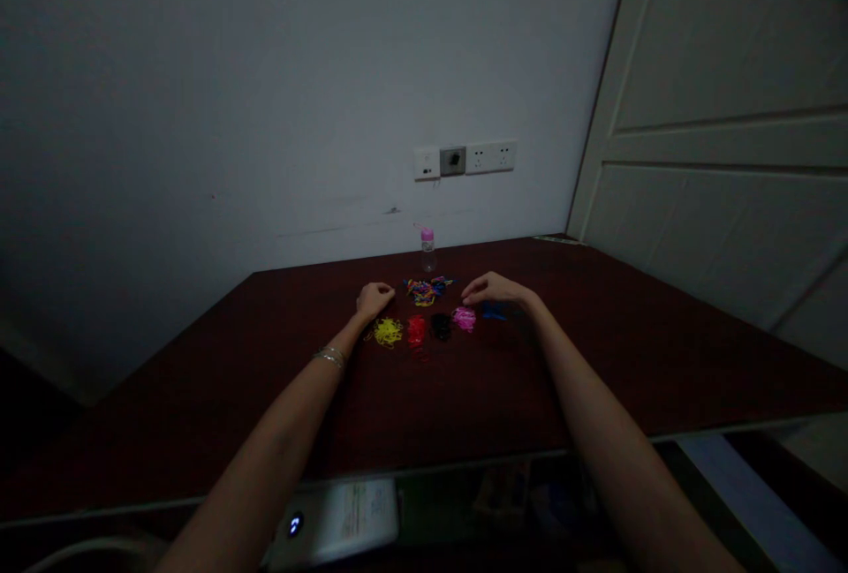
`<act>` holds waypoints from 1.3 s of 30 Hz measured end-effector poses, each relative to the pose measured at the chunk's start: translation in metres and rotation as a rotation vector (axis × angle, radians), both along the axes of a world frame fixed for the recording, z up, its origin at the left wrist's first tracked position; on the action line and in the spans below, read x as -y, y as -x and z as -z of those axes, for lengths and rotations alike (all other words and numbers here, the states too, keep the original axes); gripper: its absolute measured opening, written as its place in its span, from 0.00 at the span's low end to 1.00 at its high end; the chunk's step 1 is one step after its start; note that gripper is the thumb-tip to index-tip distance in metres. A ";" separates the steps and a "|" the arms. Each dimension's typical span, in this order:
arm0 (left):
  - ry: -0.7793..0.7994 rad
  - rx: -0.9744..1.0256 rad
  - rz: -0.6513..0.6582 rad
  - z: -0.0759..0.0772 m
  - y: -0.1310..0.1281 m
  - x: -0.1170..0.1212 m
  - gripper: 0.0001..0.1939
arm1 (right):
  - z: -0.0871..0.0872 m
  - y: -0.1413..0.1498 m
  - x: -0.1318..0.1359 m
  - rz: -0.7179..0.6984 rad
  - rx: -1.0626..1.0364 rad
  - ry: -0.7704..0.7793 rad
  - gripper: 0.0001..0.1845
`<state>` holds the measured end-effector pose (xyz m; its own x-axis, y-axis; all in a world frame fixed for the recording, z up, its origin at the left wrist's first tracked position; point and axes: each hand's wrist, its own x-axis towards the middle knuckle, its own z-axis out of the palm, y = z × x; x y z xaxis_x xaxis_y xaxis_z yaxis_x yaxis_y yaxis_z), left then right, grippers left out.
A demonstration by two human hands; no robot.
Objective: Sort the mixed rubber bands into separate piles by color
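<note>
Small bands that look like rubber bands lie in colour groups on the dark red table (397, 414). From left to right there are a yellow pile (387, 332), a red pile (416, 329), a black pile (441, 326), a pink pile (465, 319) and a blue pile (494, 312). Behind them is a mixed-colour pile (427, 290). My left hand (375, 299) is closed in a pinch beyond the yellow pile, left of the mixed one. Just above the pink pile, my right hand (490, 288) has its fingertips together and partly covers the blue pile. What either pinch holds is too small to see.
A small clear bottle with a pink cap (427, 251) stands at the back near the wall. Sockets (490, 157) are on the wall above. Below the table's front edge lies a white device with a lit display (337, 520). A panelled door (722, 229) borders the right side.
</note>
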<state>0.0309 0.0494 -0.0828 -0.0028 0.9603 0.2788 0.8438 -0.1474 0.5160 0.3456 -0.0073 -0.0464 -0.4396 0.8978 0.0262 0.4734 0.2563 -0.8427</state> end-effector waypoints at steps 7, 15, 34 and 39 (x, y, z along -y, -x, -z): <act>-0.002 -0.158 0.196 -0.007 -0.012 0.000 0.16 | -0.001 -0.001 0.001 0.075 -0.013 -0.091 0.14; 0.021 -0.201 0.151 -0.006 -0.030 -0.001 0.12 | 0.002 -0.002 -0.001 0.063 0.008 -0.097 0.14; 0.056 0.465 0.246 -0.047 -0.030 -0.006 0.15 | 0.005 -0.002 -0.004 0.120 0.043 -0.107 0.13; 0.096 0.463 0.255 -0.065 -0.016 0.012 0.15 | 0.012 -0.003 -0.009 0.155 0.039 -0.105 0.13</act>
